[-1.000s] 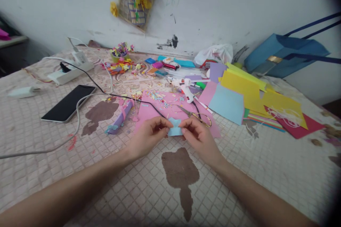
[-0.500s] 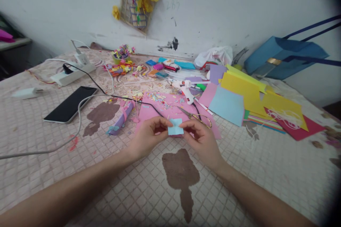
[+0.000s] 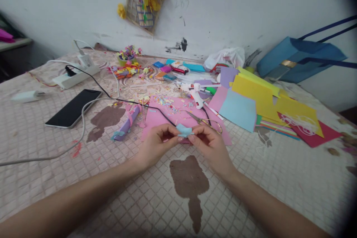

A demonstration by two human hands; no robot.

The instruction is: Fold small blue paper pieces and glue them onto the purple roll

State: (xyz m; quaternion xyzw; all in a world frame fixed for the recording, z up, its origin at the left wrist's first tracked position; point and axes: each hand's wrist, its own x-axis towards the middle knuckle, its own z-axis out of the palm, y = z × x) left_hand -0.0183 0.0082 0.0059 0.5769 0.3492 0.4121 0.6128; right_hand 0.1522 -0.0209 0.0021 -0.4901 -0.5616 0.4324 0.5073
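Observation:
A small light-blue paper piece (image 3: 184,130) is pinched between both hands, its lower part folded up along a crease. My left hand (image 3: 158,143) grips its left side between thumb and fingers, and my right hand (image 3: 209,144) does the same on the right. Both hands are over the near edge of a pink sheet (image 3: 158,115). Gold-handled scissors (image 3: 203,121) lie just beyond my right hand. A white glue gun (image 3: 196,95) rests farther back. Left of my left hand lies a rolled purple paper (image 3: 128,123) with pink and blue bows.
A black phone (image 3: 74,108), a white power strip (image 3: 75,77) and cables lie at left. Paper scraps and a decorated pot (image 3: 126,57) stand behind. Yellow sheets (image 3: 251,95), a light-blue sheet (image 3: 238,108) and a blue bag (image 3: 298,59) are at right.
The blue paper, earlier opened fairly flat with its face showing, is now bent at the crease. Both thumbs have moved up and closer together below it.

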